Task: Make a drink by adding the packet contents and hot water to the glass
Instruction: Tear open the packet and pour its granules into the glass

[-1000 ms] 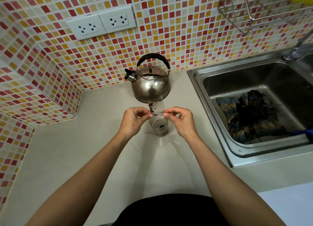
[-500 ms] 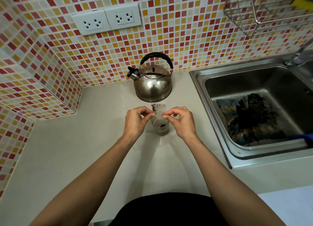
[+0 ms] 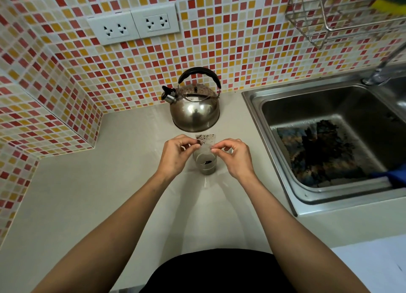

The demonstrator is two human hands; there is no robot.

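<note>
A small clear glass [image 3: 206, 166] stands on the beige counter with a little dark powder at its bottom. Directly over its mouth I hold a clear packet [image 3: 205, 141] speckled with dark grains. My left hand [image 3: 176, 155] pinches the packet's left edge and my right hand [image 3: 234, 157] pinches its right edge. The packet's lower part is hard to make out against the glass. A steel kettle [image 3: 194, 111] with a black handle sits just behind the glass, spout pointing left.
A steel sink [image 3: 329, 139] with dark residue on its floor lies to the right, with a tap [image 3: 383, 69] at its far corner. A wire rack [image 3: 334, 13] hangs on the tiled wall above it. Two wall sockets [image 3: 134, 25] sit above the kettle. The tiled wall juts out at left.
Both hands have lowered the packet towards the glass, so less of it shows above my fingers. The camera view has shifted slightly; kettle and glass stay in place.
</note>
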